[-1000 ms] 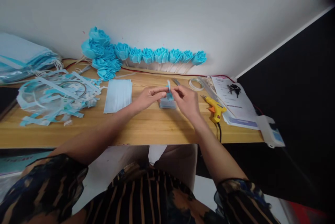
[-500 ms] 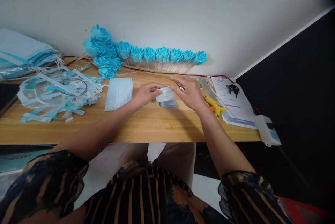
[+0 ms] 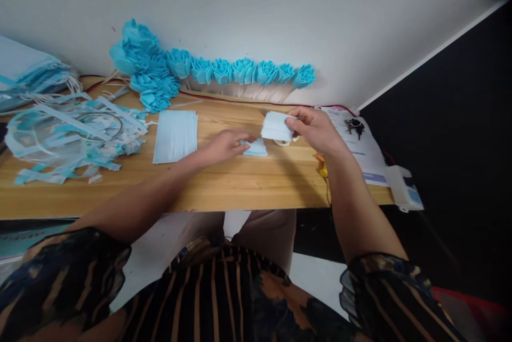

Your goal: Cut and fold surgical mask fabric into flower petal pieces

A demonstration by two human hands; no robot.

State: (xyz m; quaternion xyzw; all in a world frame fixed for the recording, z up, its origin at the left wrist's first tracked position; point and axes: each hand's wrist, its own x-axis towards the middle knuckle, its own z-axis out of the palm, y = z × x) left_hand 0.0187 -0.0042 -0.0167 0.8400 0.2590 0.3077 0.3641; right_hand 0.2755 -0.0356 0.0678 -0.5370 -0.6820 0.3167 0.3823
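Note:
Between the thumb and fingers of my right hand point(image 3: 316, 127) is a square pale-blue piece of mask fabric point(image 3: 276, 126), raised above the table. My left hand point(image 3: 224, 147) reaches over a small pile of cut mask pieces point(image 3: 256, 148), its fingers stretched out and somewhat blurred. Whether its fingertips touch the pile I cannot tell. Behind the held piece lie scissors point(image 3: 285, 142), mostly covered, with the tip and part of the handles showing. To the left of my left hand rests a stack of flat blue masks point(image 3: 176, 136).
Blue fabric flowers point(image 3: 244, 71) on sticks lean along the wall. Mask scraps point(image 3: 80, 136) heap on the left, before a pile of masks point(image 3: 30, 70). A yellow glue gun point(image 3: 322, 168), papers point(image 3: 374, 163), keys point(image 3: 354, 126) and a white box point(image 3: 405, 187) are on the right.
My right hand has moved right and closed on the fabric piece, carrying it away from my left hand. My left hand has let go of it and opened. The view has shifted slightly.

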